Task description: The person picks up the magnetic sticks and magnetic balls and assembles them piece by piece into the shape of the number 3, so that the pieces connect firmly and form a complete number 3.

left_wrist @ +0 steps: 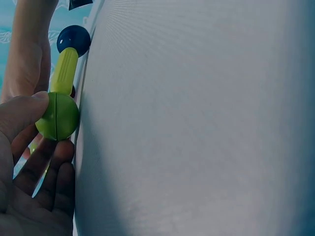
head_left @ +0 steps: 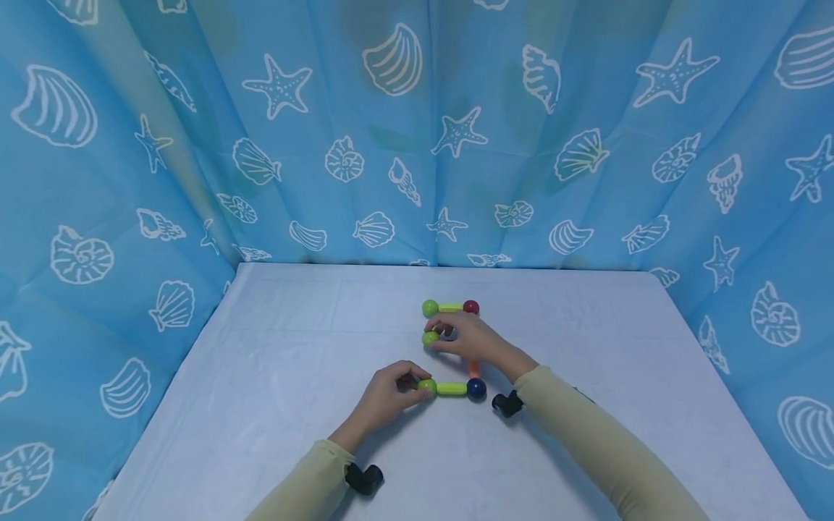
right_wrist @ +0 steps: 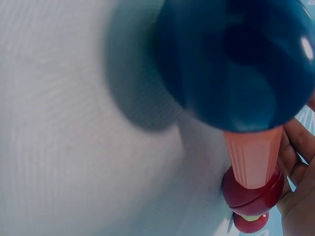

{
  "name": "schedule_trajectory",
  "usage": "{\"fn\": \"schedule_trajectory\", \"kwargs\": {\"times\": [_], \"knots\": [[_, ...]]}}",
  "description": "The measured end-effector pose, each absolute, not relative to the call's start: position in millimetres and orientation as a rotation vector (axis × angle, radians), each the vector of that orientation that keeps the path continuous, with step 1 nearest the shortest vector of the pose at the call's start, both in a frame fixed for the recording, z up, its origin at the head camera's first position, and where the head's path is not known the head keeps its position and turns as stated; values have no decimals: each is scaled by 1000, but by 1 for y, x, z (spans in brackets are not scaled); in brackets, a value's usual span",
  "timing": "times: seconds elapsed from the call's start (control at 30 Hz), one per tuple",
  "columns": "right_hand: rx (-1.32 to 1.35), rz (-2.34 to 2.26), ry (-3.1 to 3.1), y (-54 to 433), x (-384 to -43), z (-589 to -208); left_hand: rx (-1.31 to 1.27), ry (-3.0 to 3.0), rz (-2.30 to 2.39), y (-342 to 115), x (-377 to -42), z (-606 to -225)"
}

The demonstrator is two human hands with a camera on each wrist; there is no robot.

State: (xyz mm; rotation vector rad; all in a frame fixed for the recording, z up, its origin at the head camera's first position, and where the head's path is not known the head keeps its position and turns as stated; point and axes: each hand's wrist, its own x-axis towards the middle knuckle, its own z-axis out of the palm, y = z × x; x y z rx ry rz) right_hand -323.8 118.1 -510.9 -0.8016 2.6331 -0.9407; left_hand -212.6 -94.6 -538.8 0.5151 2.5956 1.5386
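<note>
My left hand pinches a green ball between thumb and fingers. From that ball a yellow-green rod runs right to a dark blue ball. Farther back, my right hand pinches another green ball at its fingertips. An orange rod joins the dark blue ball to a red ball, which the right hand hides in the head view. At the far end, a yellow-green rod links a red ball and a green ball.
The pieces lie on a table with a white cloth. A blue curtain with white shells and starfish stands behind and at the sides. Black wrist cameras sit on the left wrist and right wrist.
</note>
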Motion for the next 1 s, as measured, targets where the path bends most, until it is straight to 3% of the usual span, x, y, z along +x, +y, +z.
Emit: {"fn": "schedule_trajectory", "kwargs": {"times": [1.0], "knots": [[-860, -928, 2631, 114, -322, -518, 500, 2594, 1542, -95, -212, -539]]}}
